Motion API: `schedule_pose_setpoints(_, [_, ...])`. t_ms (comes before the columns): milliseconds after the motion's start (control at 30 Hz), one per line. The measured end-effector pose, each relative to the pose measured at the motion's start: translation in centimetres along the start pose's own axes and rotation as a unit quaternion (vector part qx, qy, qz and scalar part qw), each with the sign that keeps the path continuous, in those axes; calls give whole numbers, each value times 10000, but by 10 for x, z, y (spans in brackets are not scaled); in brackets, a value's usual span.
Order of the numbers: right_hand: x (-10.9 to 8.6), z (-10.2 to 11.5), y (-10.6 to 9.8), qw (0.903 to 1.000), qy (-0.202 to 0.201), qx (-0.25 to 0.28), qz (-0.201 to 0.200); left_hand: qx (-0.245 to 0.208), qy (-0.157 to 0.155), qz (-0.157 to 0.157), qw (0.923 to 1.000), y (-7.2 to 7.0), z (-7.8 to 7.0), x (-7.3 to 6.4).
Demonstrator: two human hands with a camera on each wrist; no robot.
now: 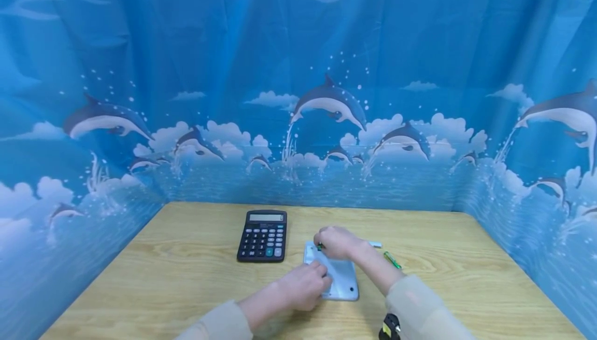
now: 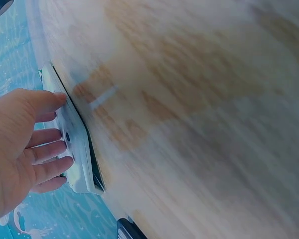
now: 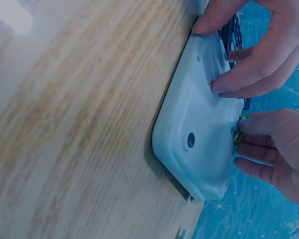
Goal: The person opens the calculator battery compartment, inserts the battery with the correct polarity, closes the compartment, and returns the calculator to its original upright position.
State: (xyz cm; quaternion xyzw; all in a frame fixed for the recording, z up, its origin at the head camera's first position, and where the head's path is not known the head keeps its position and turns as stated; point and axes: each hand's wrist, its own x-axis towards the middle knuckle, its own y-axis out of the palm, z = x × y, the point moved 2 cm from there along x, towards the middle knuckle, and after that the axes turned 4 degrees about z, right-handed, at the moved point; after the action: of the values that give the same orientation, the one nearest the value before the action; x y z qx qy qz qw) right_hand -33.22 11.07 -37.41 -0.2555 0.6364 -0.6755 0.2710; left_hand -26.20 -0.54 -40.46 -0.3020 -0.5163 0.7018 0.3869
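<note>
A pale white plastic device [image 1: 344,278], like the back of a calculator, lies on the table with a dark round foot [image 3: 191,140] showing. My left hand [image 1: 305,284] rests on its left part. In the right wrist view that hand's thumb touches the rim and its fingertips touch the surface. At the device's far side my right hand [image 1: 339,242] pinches a small green battery [image 3: 237,139] between thumb and fingers. A second green battery [image 1: 392,260] lies to the right of the device. The battery slot is hidden from view.
A black calculator [image 1: 263,237] lies face up to the left of the device, its display lit. Behind the right hand lies a small white piece [image 1: 375,244], partly covered by the forearm. A blue dolphin-print curtain [image 1: 298,70] surrounds the wooden table [image 1: 186,257].
</note>
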Motion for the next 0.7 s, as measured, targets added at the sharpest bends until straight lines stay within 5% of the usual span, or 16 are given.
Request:
schedule_pose_setpoints(467, [1,-2,2,9996,-61,113,-253,555,-14,-198,9983,-1,-5,2])
schedule_pose_setpoints(700, [4,-3,4,9958,428,770,-247,509,-75,60,9987,0,-7,3])
